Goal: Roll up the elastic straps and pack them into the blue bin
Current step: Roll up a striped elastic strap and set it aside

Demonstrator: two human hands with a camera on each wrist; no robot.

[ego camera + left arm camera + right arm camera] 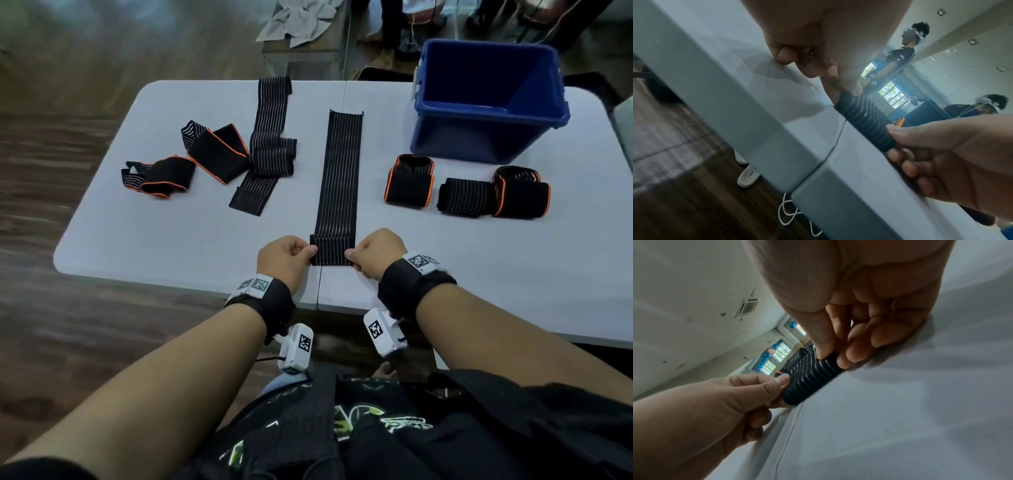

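A long black striped elastic strap (340, 171) lies flat down the middle of the table, its near end rolled into a small roll (331, 251). My left hand (286, 258) pinches the roll's left end and my right hand (373, 253) pinches its right end. The roll (865, 123) shows between both hands in the left wrist view, and the same roll (809, 378) in the right wrist view. Three rolled straps (409, 181) lie at the right, in front of the blue bin (489, 99). Several unrolled straps (219, 152) lie at the left.
The white folding table (171, 233) has a centre seam running under the strap. Its near edge is just below my hands. Another table with grey cloth (301, 20) stands beyond. Other people (898, 60) stand in the room.
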